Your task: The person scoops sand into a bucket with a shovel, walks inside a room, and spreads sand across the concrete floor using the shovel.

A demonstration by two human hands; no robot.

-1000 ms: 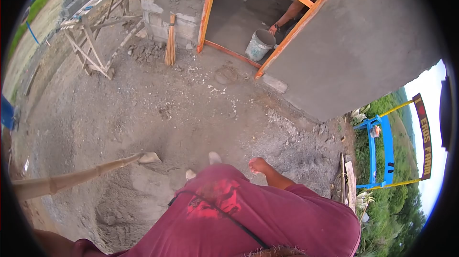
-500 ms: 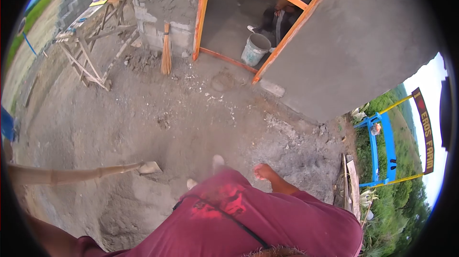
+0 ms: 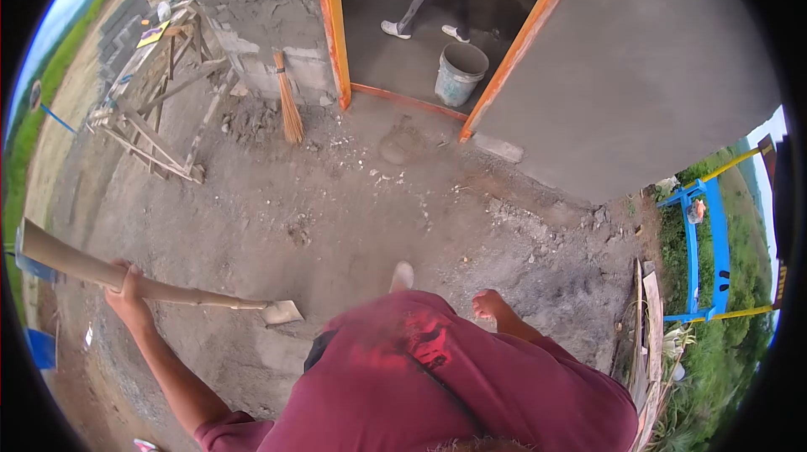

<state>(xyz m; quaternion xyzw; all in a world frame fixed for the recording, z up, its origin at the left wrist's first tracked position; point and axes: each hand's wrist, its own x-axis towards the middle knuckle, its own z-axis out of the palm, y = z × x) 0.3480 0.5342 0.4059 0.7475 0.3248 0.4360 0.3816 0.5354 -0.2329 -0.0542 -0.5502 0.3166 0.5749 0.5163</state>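
My left hand (image 3: 128, 286) is wrapped round a long bamboo pole (image 3: 197, 295) at the left. At the pole's far end is a flat, pale blade (image 3: 282, 312), low over the mortar-covered ground. To the right of my body, my right hand (image 3: 487, 304) has its fingers curled, and whether anything is in them is too small to tell. One of my shoes (image 3: 403, 275) shows just ahead of my maroon shirt (image 3: 471, 368).
Beyond the orange door frame (image 3: 334, 32), a person's legs (image 3: 418, 2) stand near a white bucket (image 3: 461, 74). A broom (image 3: 289, 103) leans on the wall. A wooden trestle (image 3: 155, 137) is at left, a blue frame (image 3: 719, 242) at right.
My left hand has come into view on the pole, which has risen at its near end. In the doorway, the other person has straightened up and moved left, away from the bucket.
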